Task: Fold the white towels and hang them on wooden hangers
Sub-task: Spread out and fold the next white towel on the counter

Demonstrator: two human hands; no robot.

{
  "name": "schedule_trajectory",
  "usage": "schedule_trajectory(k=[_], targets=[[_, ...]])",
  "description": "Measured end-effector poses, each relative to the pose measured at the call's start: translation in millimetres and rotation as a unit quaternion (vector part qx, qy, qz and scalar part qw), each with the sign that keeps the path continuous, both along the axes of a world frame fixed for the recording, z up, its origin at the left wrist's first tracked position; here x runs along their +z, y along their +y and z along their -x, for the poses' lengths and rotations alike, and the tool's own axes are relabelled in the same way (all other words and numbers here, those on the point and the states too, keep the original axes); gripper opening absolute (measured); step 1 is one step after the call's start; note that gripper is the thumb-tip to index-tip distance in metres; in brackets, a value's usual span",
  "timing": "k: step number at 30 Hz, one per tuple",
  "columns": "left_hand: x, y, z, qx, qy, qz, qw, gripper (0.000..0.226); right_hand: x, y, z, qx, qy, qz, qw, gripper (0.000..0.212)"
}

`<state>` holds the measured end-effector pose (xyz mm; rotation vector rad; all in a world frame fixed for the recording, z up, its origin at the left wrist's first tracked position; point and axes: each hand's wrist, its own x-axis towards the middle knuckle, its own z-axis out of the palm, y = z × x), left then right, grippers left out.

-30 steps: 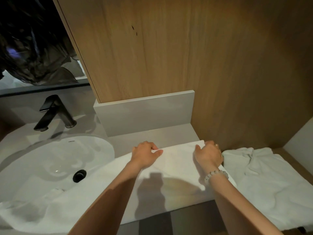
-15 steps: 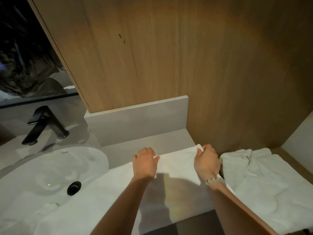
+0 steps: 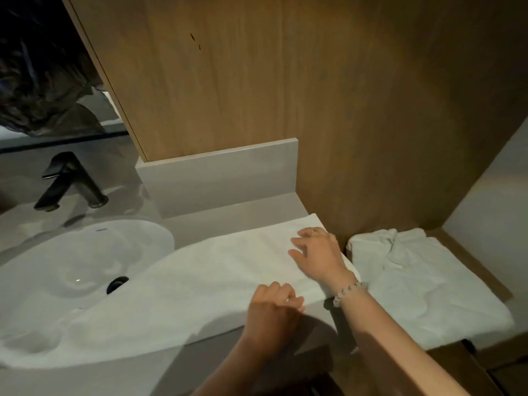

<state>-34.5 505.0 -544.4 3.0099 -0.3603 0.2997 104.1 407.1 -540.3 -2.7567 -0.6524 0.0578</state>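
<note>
Far left: a dark tap (image 3: 71, 181) is being seen standing behind a white basin (image 3: 57, 252), with the black drain (image 3: 117, 284) lying at the basin's right side.

Centre: a white towel (image 3: 200, 281) is being kept spread flat along the grey bench (image 3: 228, 210). Its left end is being draped over the basin's near rim, and its right end is being laid up to the bench's right edge.

Left hand (image 3: 274, 307): it is being held at the towel's near edge, at the front of the bench. Its fingers (image 3: 288, 298) are being curled together, with the edge being pinched under the tips.

Right hand (image 3: 317, 252): it is being pressed palm-down on the towel near its far right corner, with the fingers (image 3: 303, 232) being held apart and straight. A beaded bracelet (image 3: 347, 290) is being worn on that wrist.

Right: a second white towel (image 3: 428, 281) is being left rumpled on a lower surface beside the bench, apart from both hands. A wooden panel (image 3: 257, 81) is being seen behind everything.
</note>
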Motion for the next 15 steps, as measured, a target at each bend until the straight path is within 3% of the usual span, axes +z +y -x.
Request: schedule_trajectory(k=[5, 7, 9, 11, 15], targets=[[5, -10, 0, 0.066, 0.053, 0.037, 0.996, 0.015, -8, -5, 6, 0.060, 0.089, 0.029, 0.994, 0.055], [22, -15, 0, 0.104, 0.095, 0.105, 0.984, 0.023, -8, -7, 5, 0.064, 0.102, 0.050, 0.992, 0.058], [12, -18, 4, 0.125, 0.097, 0.109, 0.981, 0.025, -10, -7, 3, 0.063, 0.101, 0.063, 0.991, 0.059], [9, -19, 8, 0.121, 0.023, 0.129, 0.984, 0.015, -12, -7, 2, 0.056, 0.094, 0.069, 0.992, 0.060], [9, -23, 7, 0.119, 0.161, 0.141, 0.969, 0.031, -12, -6, 4, 0.049, 0.099, 0.067, 0.992, 0.059]])
